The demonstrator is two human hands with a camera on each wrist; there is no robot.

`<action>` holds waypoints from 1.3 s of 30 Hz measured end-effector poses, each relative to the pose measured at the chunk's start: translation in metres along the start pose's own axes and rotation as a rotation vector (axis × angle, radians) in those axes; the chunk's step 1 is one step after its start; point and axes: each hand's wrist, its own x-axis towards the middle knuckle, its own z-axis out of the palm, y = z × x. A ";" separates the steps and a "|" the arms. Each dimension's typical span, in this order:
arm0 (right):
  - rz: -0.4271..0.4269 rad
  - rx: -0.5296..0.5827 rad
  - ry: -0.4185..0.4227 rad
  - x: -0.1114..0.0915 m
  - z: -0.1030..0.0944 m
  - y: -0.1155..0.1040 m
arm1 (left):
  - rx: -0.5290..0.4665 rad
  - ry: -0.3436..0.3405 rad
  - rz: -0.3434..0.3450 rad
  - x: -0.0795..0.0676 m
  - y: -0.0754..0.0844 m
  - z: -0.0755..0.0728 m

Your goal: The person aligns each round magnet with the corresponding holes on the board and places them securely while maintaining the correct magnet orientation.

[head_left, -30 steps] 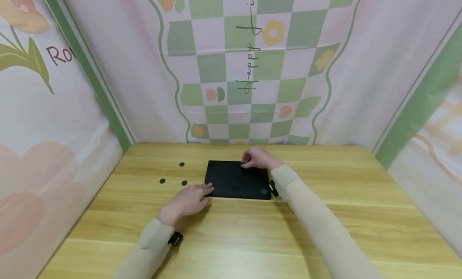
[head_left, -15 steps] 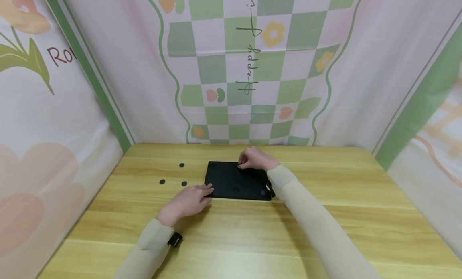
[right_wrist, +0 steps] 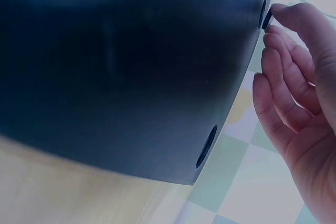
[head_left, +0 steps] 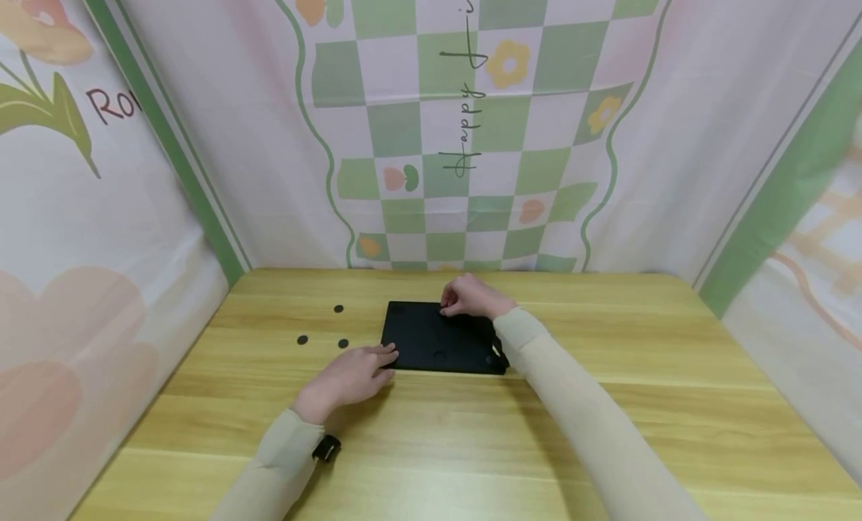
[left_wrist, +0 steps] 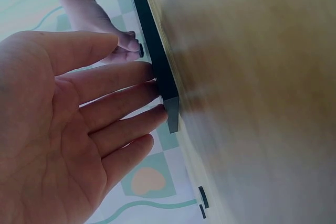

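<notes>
A flat black rectangular panel (head_left: 414, 334) lies on the wooden table, with round recesses such as this recess (right_wrist: 207, 147) near its edges. My left hand (head_left: 346, 379) rests its straight fingertips on the panel's near left corner; in the left wrist view the fingertips touch the panel's edge. Over the far side of the panel, my right hand (head_left: 471, 296) pinches a small black disc (right_wrist: 268, 19) between thumb and forefinger. The disc is tilted close beside a recess (right_wrist: 262, 14); whether they touch I cannot tell. The other right fingers are loosely bent.
Three loose black discs lie left of the panel: a far disc (head_left: 339, 308), a left disc (head_left: 302, 340) and a near disc (head_left: 343, 343). The wooden table (head_left: 431, 446) ends at a printed checked curtain (head_left: 465, 132) behind.
My right hand has shifted slightly left along the panel's far side, still pinching the disc. The left hand has stayed in place.
</notes>
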 end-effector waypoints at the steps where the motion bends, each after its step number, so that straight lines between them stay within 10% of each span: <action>1: -0.001 0.002 -0.002 0.000 0.000 0.000 | -0.002 0.000 0.001 0.000 0.000 0.000; 39: -0.026 -0.015 -0.040 0.003 -0.002 -0.002 | -0.001 -0.011 -0.015 0.001 -0.001 0.001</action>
